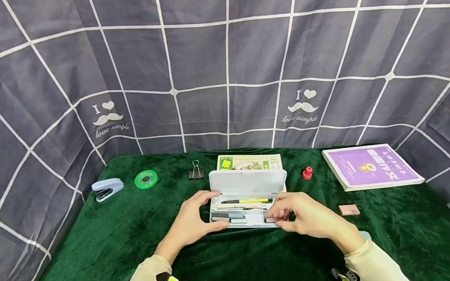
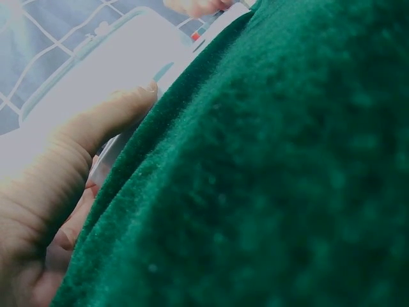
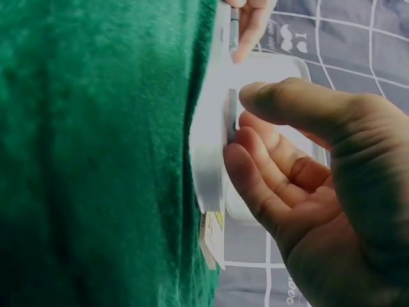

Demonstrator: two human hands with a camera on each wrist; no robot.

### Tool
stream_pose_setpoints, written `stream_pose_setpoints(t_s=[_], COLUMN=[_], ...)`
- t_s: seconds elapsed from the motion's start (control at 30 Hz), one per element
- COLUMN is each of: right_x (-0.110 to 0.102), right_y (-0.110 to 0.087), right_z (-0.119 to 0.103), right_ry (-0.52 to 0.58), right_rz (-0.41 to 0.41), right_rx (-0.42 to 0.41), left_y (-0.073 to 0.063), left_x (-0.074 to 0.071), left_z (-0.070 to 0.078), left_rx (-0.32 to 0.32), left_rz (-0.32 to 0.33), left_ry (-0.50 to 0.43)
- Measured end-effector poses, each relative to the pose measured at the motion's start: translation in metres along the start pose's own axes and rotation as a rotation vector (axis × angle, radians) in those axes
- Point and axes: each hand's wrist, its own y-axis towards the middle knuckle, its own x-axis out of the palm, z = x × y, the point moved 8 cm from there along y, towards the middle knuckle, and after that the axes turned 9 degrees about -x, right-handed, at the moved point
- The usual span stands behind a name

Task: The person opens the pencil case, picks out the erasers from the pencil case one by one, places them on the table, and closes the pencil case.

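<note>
An open white pencil case (image 1: 251, 180) lies between both hands, its lid tipped back. Inside are a yellow-and-black pen (image 1: 250, 200), other slim pens and several small pieces, among them a white block (image 1: 254, 218). My left hand (image 1: 188, 220) grips the case's left end, thumb along the front edge and fingers at the back. At the right end, my right hand (image 1: 305, 215) has bent fingers and thumb around a small grey block (image 3: 231, 115) in the case's front compartment. The fingers partly hide that block.
Behind the case lies a green-and-cream book (image 1: 249, 161). A stapler (image 1: 107, 188), green tape roll (image 1: 146, 179) and black binder clip (image 1: 196, 170) stand to the left. Rightward are a red stamp-like piece (image 1: 307, 173), a pink block (image 1: 348, 210) and a purple book (image 1: 373, 166).
</note>
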Motion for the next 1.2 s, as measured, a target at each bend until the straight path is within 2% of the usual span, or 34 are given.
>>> stream_pose_setpoints(t_s=[0.13, 0.23, 0.57, 0.77, 0.9, 1.03, 1.2], right_x=[0.007, 0.009, 0.007, 0.003, -0.014, -0.044, -0.072], right_y=[0.004, 0.005, 0.005, 0.006, 0.003, -0.009, -0.032], right_z=[-0.006, -0.008, -0.008, -0.007, -0.004, 0.004, 0.023], right_ry=[-0.090, -0.128, -0.147, -0.103, -0.083, -0.160, -0.246], right_rz=[-0.060, -0.072, -0.043, 0.017, 0.101, 0.168, 0.176], right_rx=[-0.048, -0.070, -0.031, -0.025, 0.025, 0.113, 0.268], left_y=[0.000, 0.000, 0.002, 0.002, 0.002, 0.001, 0.001], left_x=[0.001, 0.001, 0.000, -0.001, 0.000, 0.000, 0.000], left_z=[-0.002, -0.001, 0.000, 0.000, -0.001, -0.001, -0.001], left_rx=[0.003, 0.002, 0.009, 0.005, 0.006, 0.001, -0.009], left_rz=[0.002, 0.001, -0.002, -0.002, -0.003, -0.008, -0.012], left_ry=[0.000, -0.004, -0.007, -0.008, -0.004, -0.008, -0.011])
